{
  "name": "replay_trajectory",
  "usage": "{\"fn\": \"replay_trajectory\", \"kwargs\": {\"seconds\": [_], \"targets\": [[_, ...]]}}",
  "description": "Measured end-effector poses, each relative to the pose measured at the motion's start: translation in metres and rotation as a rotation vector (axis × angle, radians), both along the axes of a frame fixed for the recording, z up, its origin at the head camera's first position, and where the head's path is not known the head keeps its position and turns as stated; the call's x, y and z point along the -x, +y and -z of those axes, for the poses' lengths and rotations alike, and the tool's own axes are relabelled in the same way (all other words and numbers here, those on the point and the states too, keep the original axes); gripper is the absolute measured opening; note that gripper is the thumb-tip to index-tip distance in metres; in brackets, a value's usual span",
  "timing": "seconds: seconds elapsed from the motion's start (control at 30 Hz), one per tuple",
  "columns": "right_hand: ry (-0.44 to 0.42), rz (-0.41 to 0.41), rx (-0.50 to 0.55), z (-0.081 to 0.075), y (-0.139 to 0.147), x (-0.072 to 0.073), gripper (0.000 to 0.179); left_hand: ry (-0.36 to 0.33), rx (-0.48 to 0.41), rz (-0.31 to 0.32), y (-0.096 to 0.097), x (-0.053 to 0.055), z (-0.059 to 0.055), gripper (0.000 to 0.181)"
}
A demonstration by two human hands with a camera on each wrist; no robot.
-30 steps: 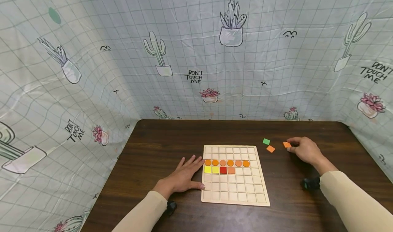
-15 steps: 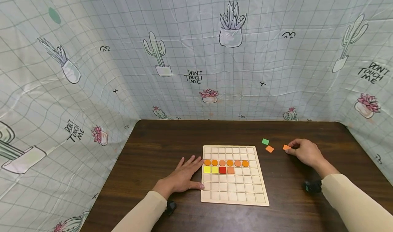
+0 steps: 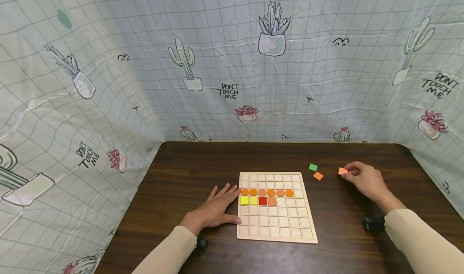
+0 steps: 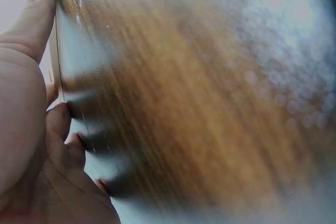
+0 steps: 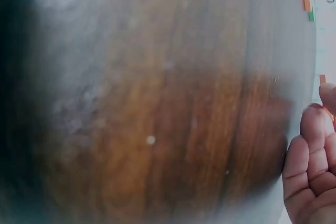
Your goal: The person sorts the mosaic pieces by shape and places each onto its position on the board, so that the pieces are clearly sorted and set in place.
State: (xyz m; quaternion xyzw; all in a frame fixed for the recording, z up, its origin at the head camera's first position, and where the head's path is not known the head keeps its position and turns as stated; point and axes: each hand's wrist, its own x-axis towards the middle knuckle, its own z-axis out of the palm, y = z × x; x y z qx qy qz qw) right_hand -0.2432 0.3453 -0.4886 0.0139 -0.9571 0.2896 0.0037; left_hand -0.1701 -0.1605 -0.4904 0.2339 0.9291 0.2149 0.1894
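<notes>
A wooden grid board (image 3: pixel 275 221) lies on the dark table, with a row of orange discs (image 3: pixel 271 193) and, below it, square tiles in yellow, red and light orange (image 3: pixel 272 201). My left hand (image 3: pixel 212 212) rests at the board's left edge, fingers spread, thumb and fingertips touching the rim. Right of the board, my right hand (image 3: pixel 367 181) pinches an orange square tile (image 3: pixel 342 171) between thumb and fingers. Left of that hand lie a green square tile (image 3: pixel 313 167) and another orange square tile (image 3: pixel 318 176). The right wrist view shows the curled fingers (image 5: pixel 312 129) at its right edge.
The dark wooden table (image 3: pixel 203 161) extends around the board. A curtain (image 3: pixel 217 64) printed with cacti hangs behind and at both sides. Each wrist wears a small black device, such as the right wrist camera (image 3: pixel 374 224).
My right hand keeps its pinch on the orange tile and has drawn slightly to the right with it. The left hand and board stay in place.
</notes>
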Motion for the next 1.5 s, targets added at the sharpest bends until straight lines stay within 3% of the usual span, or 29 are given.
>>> {"fn": "replay_trajectory", "kwargs": {"seconds": [0.57, 1.5], "targets": [[0.065, -0.015, 0.013, 0.005, -0.003, -0.006, 0.029, 0.003, -0.004, -0.005, 0.0, -0.001, 0.0, 0.098], [0.069, -0.035, 0.081, 0.007, -0.028, -0.026, 0.027, 0.005, -0.008, -0.007, 0.001, -0.002, -0.002, 0.097]]}}
